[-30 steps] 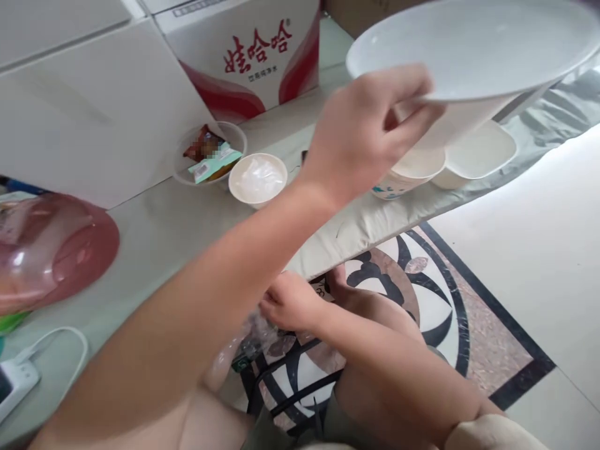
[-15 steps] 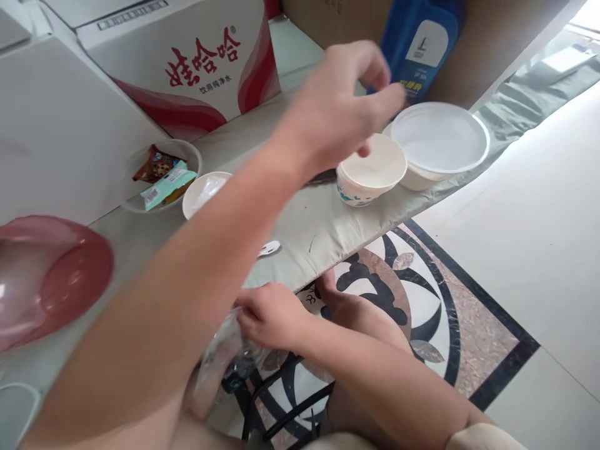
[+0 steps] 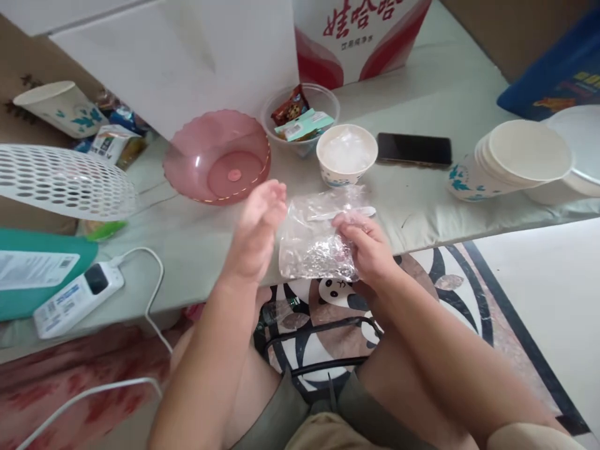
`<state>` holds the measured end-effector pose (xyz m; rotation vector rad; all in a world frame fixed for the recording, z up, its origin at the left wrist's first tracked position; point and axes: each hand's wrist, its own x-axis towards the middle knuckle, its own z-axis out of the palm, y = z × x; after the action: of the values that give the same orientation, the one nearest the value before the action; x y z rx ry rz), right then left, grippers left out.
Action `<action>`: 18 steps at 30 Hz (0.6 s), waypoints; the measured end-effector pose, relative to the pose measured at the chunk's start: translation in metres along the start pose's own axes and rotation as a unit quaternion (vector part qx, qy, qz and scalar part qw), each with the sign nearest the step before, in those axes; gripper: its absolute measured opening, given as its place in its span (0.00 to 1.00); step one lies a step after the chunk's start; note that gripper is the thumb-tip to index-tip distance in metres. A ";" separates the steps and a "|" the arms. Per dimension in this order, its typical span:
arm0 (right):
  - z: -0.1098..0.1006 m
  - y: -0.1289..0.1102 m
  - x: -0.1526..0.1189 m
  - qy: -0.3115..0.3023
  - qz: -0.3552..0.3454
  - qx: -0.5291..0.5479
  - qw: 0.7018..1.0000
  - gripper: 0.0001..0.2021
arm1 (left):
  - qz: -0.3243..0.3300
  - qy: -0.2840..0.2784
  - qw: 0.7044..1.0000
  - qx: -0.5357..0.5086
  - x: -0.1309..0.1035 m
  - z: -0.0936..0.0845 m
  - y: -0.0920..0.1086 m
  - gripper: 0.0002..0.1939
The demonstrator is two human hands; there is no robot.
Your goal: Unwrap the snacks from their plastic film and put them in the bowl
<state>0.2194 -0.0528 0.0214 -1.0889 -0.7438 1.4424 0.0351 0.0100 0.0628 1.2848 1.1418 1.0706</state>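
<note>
A crinkled clear plastic bag (image 3: 314, 253) is pinched in my right hand (image 3: 370, 244) at the table's front edge. To its left, my left hand (image 3: 260, 228) is raised with fingers extended, apart from the bag and holding nothing visible. A slim white plastic utensil (image 3: 323, 216) lies by the bag's upper part and my right fingertips; I cannot tell whether it is touched. Just beyond stands a paper cup (image 3: 347, 178) with clear plastic inside. A pink translucent bowl (image 3: 192, 159) sits behind my left hand.
A clear tub (image 3: 332, 103) of snack packets and a black phone (image 3: 415, 150) lie farther back. Stacked paper cups (image 3: 469, 172) and a blue bottle (image 3: 539, 87) stand right. At left are a white perforated basket (image 3: 70, 181), a power strip (image 3: 77, 300) and its cord.
My left hand has come back from above the paper cups on the right to the left of the bag. My right hand still holds the bag, now raised to the table edge. The view has swung left.
</note>
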 end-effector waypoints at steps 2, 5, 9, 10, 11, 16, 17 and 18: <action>0.003 0.006 0.000 -0.010 0.004 -0.026 1.000 0.09 | -0.076 -0.019 0.996 -0.048 -0.014 -0.009 -0.022 0.29; 0.004 0.016 0.002 -0.012 0.019 -0.065 0.998 0.10 | -0.194 -0.136 0.966 -0.107 -0.021 -0.019 -0.036 0.25; 0.005 0.022 0.007 0.008 0.041 -0.098 0.994 0.13 | -0.207 -0.158 0.961 -0.095 -0.012 -0.034 -0.039 0.14; 0.005 0.020 0.008 0.011 0.046 -0.107 0.993 0.13 | -0.195 -0.146 0.965 -0.097 -0.009 -0.037 -0.039 0.13; 0.006 0.017 0.008 0.008 0.050 -0.113 0.992 0.13 | -0.186 -0.136 0.967 -0.105 -0.007 -0.040 -0.038 0.12; 0.005 -0.004 0.007 -0.078 0.029 -0.088 0.993 0.13 | -0.155 -0.132 0.970 -0.134 0.000 -0.050 -0.034 0.12; 0.004 -0.006 0.006 -0.084 0.017 -0.092 0.992 0.15 | -0.143 -0.136 0.973 -0.120 0.000 -0.051 -0.035 0.14; 0.003 -0.007 0.006 -0.078 0.015 -0.104 0.991 0.16 | -0.128 -0.138 0.977 -0.095 0.000 -0.052 -0.037 0.15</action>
<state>0.2200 -0.0453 0.0271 -1.1577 -1.0119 1.5138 -0.0175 0.0164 0.0275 1.0637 0.9402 0.7632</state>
